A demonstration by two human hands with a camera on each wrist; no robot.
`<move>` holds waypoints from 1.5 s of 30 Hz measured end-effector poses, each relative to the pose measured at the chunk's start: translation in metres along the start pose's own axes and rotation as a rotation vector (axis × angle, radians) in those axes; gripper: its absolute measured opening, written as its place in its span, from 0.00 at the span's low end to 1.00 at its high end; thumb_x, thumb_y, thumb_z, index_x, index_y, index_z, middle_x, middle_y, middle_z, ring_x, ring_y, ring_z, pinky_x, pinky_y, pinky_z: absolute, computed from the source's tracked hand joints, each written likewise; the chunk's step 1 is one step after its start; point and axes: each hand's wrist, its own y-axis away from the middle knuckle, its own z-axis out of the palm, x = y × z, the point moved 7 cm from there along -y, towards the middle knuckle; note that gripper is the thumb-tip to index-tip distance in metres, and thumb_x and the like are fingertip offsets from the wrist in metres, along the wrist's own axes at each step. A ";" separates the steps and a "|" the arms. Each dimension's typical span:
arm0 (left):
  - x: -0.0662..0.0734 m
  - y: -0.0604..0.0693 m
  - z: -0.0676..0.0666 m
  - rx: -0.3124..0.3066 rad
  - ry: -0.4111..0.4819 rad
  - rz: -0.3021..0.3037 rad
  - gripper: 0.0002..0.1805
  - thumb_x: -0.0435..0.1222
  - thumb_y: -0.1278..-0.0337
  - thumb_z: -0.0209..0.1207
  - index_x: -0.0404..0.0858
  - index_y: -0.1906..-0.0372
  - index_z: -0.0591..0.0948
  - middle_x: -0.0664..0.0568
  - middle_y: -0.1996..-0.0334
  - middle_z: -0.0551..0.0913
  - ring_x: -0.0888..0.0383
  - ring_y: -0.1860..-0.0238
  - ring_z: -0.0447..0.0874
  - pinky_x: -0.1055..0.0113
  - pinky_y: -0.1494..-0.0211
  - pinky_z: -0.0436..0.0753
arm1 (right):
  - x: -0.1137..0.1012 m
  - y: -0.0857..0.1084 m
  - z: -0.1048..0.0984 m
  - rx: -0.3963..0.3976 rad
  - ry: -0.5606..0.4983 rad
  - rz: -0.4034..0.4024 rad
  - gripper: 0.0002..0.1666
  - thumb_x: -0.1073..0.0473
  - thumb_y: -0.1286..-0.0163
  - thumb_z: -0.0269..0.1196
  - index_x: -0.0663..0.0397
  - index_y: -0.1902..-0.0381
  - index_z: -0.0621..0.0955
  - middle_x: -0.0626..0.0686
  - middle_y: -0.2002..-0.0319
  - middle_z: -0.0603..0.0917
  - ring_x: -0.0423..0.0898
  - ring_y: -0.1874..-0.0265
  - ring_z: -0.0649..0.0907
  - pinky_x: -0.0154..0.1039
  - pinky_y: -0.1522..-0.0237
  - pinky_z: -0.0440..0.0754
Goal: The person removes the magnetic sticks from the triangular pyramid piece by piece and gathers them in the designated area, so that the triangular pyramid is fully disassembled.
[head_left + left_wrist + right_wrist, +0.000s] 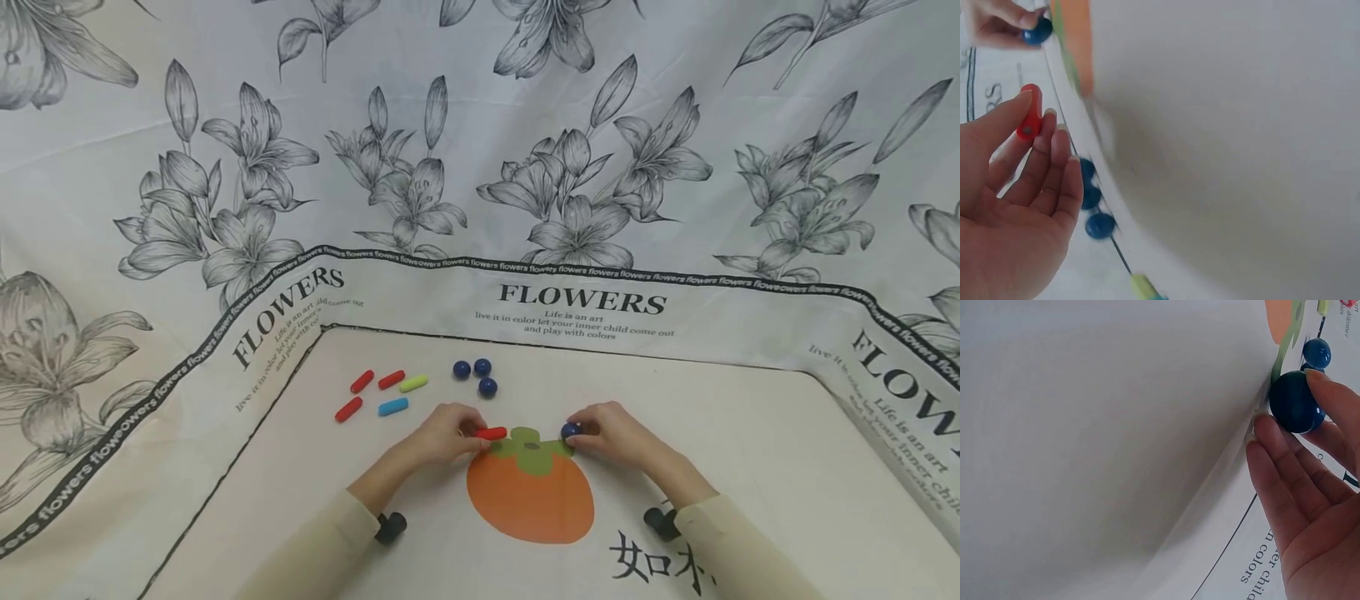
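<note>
My left hand (450,435) pinches a red capsule-shaped stick (492,433) between thumb and fingers, above the leaves of the printed persimmon (531,504). In the left wrist view the red stick (1031,112) sits between thumb and index finger, the other fingers loosely bent. On the persimmon's other side, my right hand (617,433) holds a dark blue ball (571,431) by thumb and fingertips. The right wrist view shows this ball (1297,402) up close. Behind the hands, three matching blue balls (483,367) lie grouped on the table.
Left of the balls lie several colored sticks: red ones (348,409), a yellow-green one (414,383) and a blue one (393,407). Printed fabric (570,183) with flowers rises behind the white tabletop (720,425). Black characters (641,557) are printed near the right forearm.
</note>
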 end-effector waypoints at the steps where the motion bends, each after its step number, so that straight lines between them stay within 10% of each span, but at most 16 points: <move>1: -0.006 0.005 -0.006 0.016 -0.003 -0.005 0.06 0.40 0.39 0.71 0.45 0.59 0.87 0.58 0.67 0.83 0.56 0.61 0.79 0.67 0.58 0.81 | 0.000 0.001 0.000 0.000 -0.003 0.005 0.16 0.59 0.33 0.71 0.61 0.51 0.87 0.49 0.60 0.89 0.41 0.63 0.82 0.43 0.55 0.84; 21: -0.104 0.076 -0.096 0.156 -0.079 -0.098 0.11 0.36 0.42 0.72 0.42 0.55 0.87 0.56 0.64 0.82 0.55 0.59 0.77 0.63 0.57 0.80 | 0.001 0.005 0.000 0.000 -0.028 0.021 0.15 0.59 0.33 0.71 0.60 0.51 0.88 0.49 0.60 0.89 0.42 0.62 0.84 0.45 0.53 0.85; 34: -0.110 0.076 -0.101 0.172 -0.102 -0.156 0.11 0.33 0.44 0.73 0.41 0.57 0.86 0.53 0.64 0.80 0.54 0.59 0.76 0.63 0.57 0.80 | 0.003 -0.005 -0.006 0.015 -0.033 -0.004 0.13 0.57 0.32 0.70 0.56 0.52 0.86 0.43 0.65 0.85 0.41 0.68 0.79 0.36 0.62 0.80; 45: -0.112 0.079 -0.102 0.167 -0.095 -0.154 0.12 0.34 0.44 0.73 0.40 0.56 0.85 0.52 0.64 0.80 0.54 0.61 0.76 0.63 0.58 0.80 | -0.003 -0.072 -0.007 0.207 -0.129 0.146 0.20 0.53 0.31 0.69 0.63 0.48 0.83 0.53 0.65 0.86 0.46 0.66 0.82 0.42 0.61 0.80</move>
